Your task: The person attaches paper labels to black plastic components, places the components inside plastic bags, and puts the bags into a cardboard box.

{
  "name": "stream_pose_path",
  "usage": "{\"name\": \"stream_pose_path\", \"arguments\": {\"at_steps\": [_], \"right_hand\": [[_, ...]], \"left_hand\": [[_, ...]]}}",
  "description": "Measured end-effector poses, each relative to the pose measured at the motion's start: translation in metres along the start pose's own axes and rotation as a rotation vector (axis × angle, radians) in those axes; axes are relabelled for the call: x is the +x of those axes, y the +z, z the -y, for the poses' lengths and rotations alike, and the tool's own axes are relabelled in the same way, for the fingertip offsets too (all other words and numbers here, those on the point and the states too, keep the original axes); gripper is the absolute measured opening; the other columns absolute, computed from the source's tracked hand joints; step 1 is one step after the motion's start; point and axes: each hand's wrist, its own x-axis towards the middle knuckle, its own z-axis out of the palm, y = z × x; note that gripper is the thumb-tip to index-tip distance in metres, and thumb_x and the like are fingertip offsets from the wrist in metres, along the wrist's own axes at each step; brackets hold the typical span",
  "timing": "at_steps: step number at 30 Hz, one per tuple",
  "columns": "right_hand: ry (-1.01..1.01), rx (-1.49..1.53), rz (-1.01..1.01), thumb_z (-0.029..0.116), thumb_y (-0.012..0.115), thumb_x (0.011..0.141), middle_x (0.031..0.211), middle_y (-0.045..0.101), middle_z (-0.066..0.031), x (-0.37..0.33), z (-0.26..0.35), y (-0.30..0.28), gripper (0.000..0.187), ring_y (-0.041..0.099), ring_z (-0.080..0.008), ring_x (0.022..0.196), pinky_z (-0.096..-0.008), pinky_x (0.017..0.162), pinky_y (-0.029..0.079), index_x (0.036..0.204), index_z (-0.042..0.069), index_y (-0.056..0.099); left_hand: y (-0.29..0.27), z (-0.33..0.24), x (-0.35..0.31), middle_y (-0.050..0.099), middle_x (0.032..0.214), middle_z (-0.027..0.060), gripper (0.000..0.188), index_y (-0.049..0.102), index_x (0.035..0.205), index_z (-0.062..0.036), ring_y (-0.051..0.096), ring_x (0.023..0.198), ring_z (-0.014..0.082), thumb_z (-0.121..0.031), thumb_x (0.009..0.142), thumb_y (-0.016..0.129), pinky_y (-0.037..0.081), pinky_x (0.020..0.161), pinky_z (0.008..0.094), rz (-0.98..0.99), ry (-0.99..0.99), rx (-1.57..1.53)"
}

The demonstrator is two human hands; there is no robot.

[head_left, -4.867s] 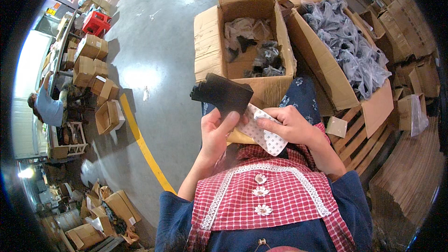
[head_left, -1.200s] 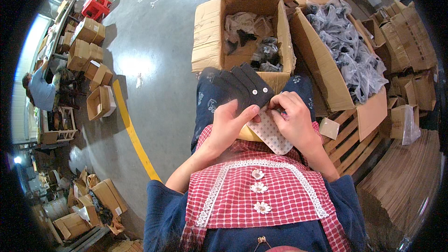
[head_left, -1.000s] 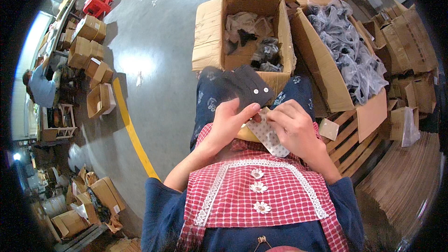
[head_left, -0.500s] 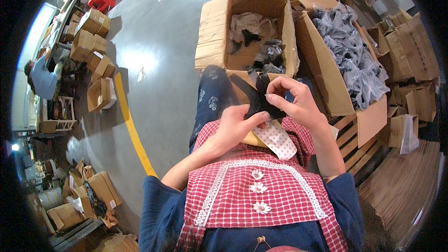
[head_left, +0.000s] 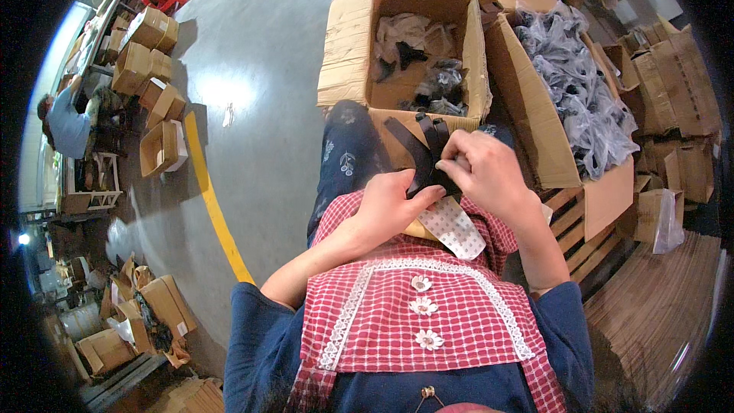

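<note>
Over my lap I hold a black piece with several flat, strap-like arms [head_left: 417, 147]; its exact kind is not clear. My left hand [head_left: 391, 205] grips its near end, thumb on top. My right hand [head_left: 483, 170] is closed in a pinch against the right side of the same piece. Anything small between those fingertips is hidden. Below the hands, a white strip with rows of small grey dots [head_left: 457, 231] lies on my lap. Part of a yellow sheet [head_left: 417, 231] shows beside it.
Ahead stands an open cardboard box [head_left: 348, 53] with black pieces and plastic bags inside. To its right, another carton [head_left: 535, 107] is full of bagged items [head_left: 569, 84]. Wooden slats [head_left: 585, 241] and flat cardboard [head_left: 657, 298] lie at right. A person [head_left: 69, 126] sits far left.
My right hand's fingers have curled in and moved slightly down against the black piece. The piece has turned a little, its arms now showing side by side. My left hand keeps its grip.
</note>
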Motion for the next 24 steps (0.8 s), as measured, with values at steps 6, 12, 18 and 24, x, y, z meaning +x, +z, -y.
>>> {"name": "stream_pose_path", "arguments": {"at_steps": [6, 12, 18, 24], "right_hand": [[0.026, 0.197, -0.085, 0.012, 0.073, 0.083, 0.083, 0.063, -0.0112, 0.012, 0.007, -0.016, 0.017, 0.063, -0.0268, 0.077, -0.0370, 0.070, 0.051, 0.092, 0.003, 0.062], [-0.209, 0.324, 0.236, 0.002, 0.067, 0.085, 0.088, 0.060, -0.0119, 0.014, 0.004, -0.010, 0.025, 0.062, -0.0250, 0.081, -0.0348, 0.076, 0.051, 0.108, 0.000, 0.058], [-0.309, 0.153, 0.193, -0.003, 0.064, 0.081, 0.088, 0.060, -0.0134, 0.015, 0.006, 0.002, 0.025, 0.062, -0.0317, 0.084, -0.0393, 0.075, 0.051, 0.104, 0.001, 0.057], [-0.416, -0.139, 0.160, 0.009, 0.069, 0.076, 0.096, 0.062, -0.0152, 0.013, 0.012, 0.001, 0.028, 0.062, -0.0353, 0.093, -0.0429, 0.081, 0.053, 0.101, 0.003, 0.057]], "left_hand": [[-0.003, -0.008, 0.002, 0.071, 0.073, 0.0154, 0.040, 0.067, 0.079, 0.0028, 0.071, 0.069, 0.0295, -0.036, 0.089, 0.071, 0.052, 0.062, 0.0391, 0.066, -0.029, -0.091], [-0.007, -0.017, 0.002, 0.072, 0.075, 0.0148, 0.036, 0.070, 0.084, 0.0011, 0.071, 0.073, 0.0301, -0.035, 0.089, 0.070, 0.053, 0.065, 0.0401, 0.108, -0.032, -0.007], [-0.006, -0.014, 0.000, 0.072, 0.076, 0.0150, 0.035, 0.070, 0.086, 0.0007, 0.071, 0.074, 0.0324, -0.034, 0.089, 0.069, 0.053, 0.066, 0.0408, 0.100, -0.031, 0.018], [-0.003, -0.010, 0.000, 0.072, 0.075, 0.0148, 0.035, 0.071, 0.085, 0.0007, 0.071, 0.072, 0.0326, -0.034, 0.088, 0.069, 0.053, 0.065, 0.0414, 0.073, 0.003, -0.004]]}}
